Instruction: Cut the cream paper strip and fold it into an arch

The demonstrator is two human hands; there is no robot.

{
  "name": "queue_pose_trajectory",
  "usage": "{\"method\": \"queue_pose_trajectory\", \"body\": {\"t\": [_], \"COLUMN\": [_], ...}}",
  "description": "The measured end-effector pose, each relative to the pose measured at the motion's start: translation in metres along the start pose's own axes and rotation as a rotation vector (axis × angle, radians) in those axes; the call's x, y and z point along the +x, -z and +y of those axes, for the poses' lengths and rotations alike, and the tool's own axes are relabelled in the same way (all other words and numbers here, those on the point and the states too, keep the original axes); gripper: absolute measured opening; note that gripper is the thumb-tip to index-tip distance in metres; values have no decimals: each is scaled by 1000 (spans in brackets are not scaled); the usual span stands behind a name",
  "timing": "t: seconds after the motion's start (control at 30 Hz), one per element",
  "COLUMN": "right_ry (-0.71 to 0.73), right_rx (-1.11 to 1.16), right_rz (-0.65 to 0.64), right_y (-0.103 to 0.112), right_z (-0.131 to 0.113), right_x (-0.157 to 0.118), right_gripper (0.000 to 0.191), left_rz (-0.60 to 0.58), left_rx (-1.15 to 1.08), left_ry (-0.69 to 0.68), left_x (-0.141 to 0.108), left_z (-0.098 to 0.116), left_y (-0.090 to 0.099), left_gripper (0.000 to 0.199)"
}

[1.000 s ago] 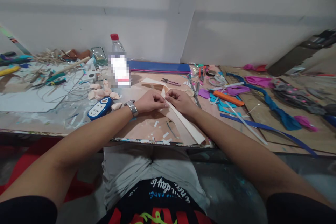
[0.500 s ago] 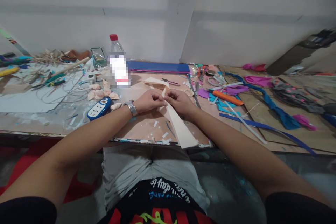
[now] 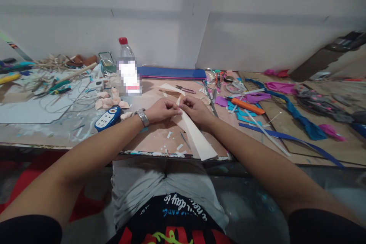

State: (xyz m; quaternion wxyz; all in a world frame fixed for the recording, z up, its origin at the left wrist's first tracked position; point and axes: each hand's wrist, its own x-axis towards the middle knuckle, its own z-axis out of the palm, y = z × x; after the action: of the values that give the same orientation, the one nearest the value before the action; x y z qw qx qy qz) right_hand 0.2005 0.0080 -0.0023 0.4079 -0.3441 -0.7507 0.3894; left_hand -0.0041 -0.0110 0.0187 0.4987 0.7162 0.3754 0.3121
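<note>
A long cream paper strip [image 3: 197,135] runs between my hands, pinched narrow at the fingertips. Its wide near end hangs by the table's front edge, and the far part curves away behind my fingers. My left hand [image 3: 164,109], below a metal wristwatch [image 3: 142,117], is closed on the strip from the left. From the right, my right hand [image 3: 196,109] grips it with thumb and fingers, the fingertips of both hands nearly touching. Just beyond lie dark slim tools [image 3: 185,89]. The exact fold under my fingers is too small to make out.
A red-capped bottle [image 3: 127,66] stands behind my left hand, with a blue power strip [image 3: 108,118] nearer. An orange cutter [image 3: 247,106] lies among coloured scraps at right. Pliers [image 3: 58,88] and wire are at left. A blue strip [image 3: 300,143] crosses the right side.
The near end of the paper strip has swung slightly to the right. Both hands keep nearly the same place and hold.
</note>
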Motion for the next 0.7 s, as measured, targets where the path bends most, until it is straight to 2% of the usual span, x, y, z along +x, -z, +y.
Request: {"method": "queue_pose_trajectory", "body": {"t": [0.23, 0.4, 0.57, 0.7], "right_ry": [-28, -49, -89, -95], "right_rx": [34, 51, 85, 103], "right_rz": [-7, -24, -18, -15], "right_y": [1, 1, 2, 1], "right_z": [-4, -10, -14, -13], "right_x": [1, -3, -7, -7], "right_gripper": [27, 36, 54, 56], "left_rz": [-12, -1, -12, -29], "left_rx": [-40, -50, -23, -54], "left_ry": [13, -8, -30, -29], "left_x": [1, 3, 5, 4], "left_z": [-3, -7, -13, -12], "left_y": [0, 0, 1, 1], "left_gripper": [44, 44, 45, 42]}}
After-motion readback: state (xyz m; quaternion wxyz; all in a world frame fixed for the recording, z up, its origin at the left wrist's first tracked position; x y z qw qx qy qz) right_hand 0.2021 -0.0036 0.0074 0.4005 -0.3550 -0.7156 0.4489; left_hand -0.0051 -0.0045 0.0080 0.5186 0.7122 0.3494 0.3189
